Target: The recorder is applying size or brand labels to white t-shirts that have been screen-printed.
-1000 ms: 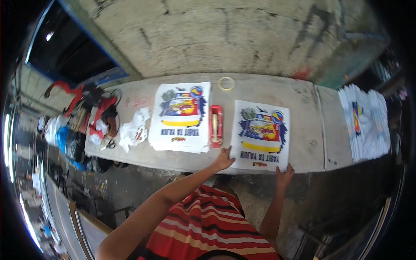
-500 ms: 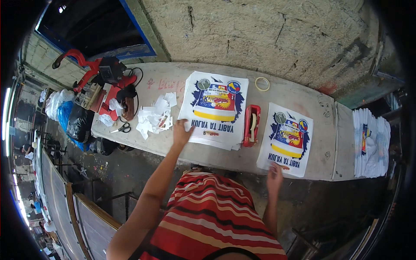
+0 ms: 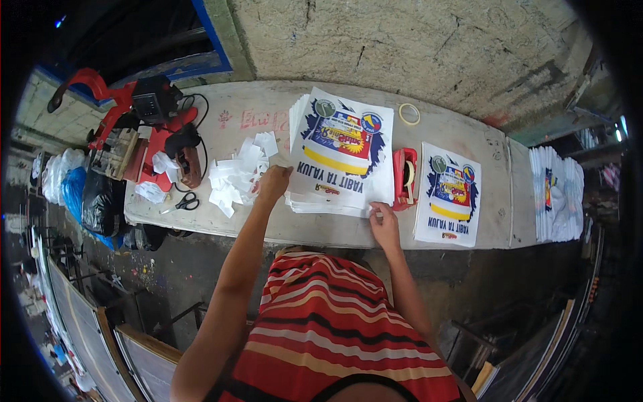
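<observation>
A stack of white printed sheets (image 3: 321, 205) lies on the table in front of me, its top sheet (image 3: 345, 151) turned slightly askew and carrying a blue, yellow and red print. My left hand (image 3: 274, 182) pinches the left edge of that top sheet. At its lower right corner my right hand (image 3: 384, 224) has finger and thumb closed on the paper. Just right of the stack stands a red tape dispenser (image 3: 406, 177). Farther right lies a smaller pile of the same printed sheets (image 3: 447, 194).
On the left are a red heat press (image 3: 154, 137), black-handled scissors (image 3: 187, 201) and a heap of white paper scraps (image 3: 234, 177). A tape roll (image 3: 408, 114) lies near the wall. Folded white printed garments (image 3: 557, 194) are stacked at the table's right end.
My right hand has left the right-hand pile and moved left to the main stack's corner. The top sheet there has shifted and tilted, with my left hand on its edge.
</observation>
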A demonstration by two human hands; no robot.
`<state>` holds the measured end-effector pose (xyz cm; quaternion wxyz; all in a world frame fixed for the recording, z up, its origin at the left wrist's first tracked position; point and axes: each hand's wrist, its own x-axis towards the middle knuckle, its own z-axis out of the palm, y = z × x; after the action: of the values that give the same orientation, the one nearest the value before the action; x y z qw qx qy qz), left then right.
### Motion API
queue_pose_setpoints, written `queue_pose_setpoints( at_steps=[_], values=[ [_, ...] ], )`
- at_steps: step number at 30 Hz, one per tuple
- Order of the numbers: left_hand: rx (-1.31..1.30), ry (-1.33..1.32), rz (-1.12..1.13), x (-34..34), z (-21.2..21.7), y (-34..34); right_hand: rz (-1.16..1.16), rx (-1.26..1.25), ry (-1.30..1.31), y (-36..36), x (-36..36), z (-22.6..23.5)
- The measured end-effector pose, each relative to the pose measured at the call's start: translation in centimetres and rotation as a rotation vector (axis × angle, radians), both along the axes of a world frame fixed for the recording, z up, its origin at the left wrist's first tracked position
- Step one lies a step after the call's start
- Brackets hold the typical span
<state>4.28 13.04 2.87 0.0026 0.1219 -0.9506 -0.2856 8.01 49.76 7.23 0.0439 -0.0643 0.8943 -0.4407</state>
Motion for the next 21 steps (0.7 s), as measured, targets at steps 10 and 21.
queue_pose_setpoints(
  at_steps=[10, 21],
  values=[
    [0.787, 0.178, 0.286, -0.9, 0.6, -1.4, -0.066, 0.129, 0.175, 1.4, 1.2, -0.3],
    [0.289, 0.121, 0.171, -1.8, -1.2, 3.1, -0.072, 0.285, 0.205, -0.9, -5.0, -3.3]
  ],
)
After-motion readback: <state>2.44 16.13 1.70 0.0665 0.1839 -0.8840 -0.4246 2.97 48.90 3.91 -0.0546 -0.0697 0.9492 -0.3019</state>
